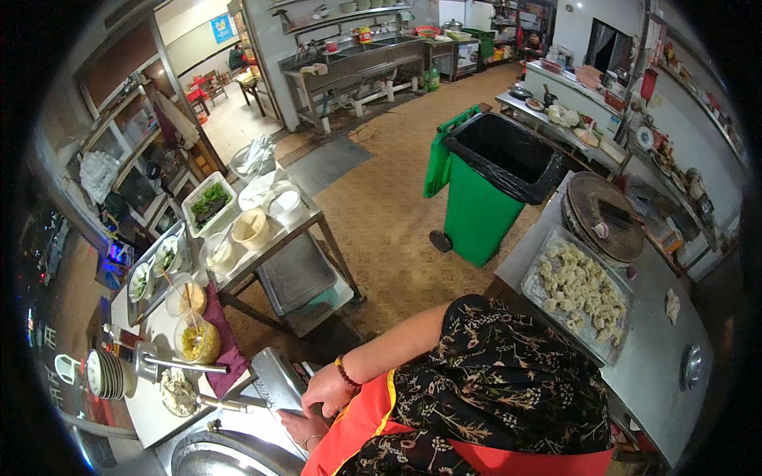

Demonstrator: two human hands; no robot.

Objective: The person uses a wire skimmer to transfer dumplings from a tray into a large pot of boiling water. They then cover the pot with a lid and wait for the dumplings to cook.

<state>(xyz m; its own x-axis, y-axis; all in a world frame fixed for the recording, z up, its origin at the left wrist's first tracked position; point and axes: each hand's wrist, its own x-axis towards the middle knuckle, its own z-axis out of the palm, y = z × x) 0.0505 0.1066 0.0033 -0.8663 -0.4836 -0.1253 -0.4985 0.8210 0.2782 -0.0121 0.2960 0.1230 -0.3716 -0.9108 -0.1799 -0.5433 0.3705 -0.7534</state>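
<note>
My right hand (330,388), with a beaded bracelet at the wrist, is bent inward with curled fingers. It lies in front of the red apron (369,410), beside a steel stove panel (280,375). Just below it, my left hand (300,429) rests near the panel's edge, its wrist partly behind the apron. Whether either hand holds something cannot be made out. At the bottom left sits a large wok (232,458). Beyond it, a long-handled scoop (223,404) holds pale food (178,392). A steel dipper (149,360) stands close by, next to stacked bowls (107,375).
Behind the scoop are a plastic bowl of yellow food (199,342) and a purple cloth (223,357). A green wheeled bin (482,208) stands on the floor. At right, a steel counter (661,387) carries a tray of dumplings (580,291) and a round chopping block (595,202).
</note>
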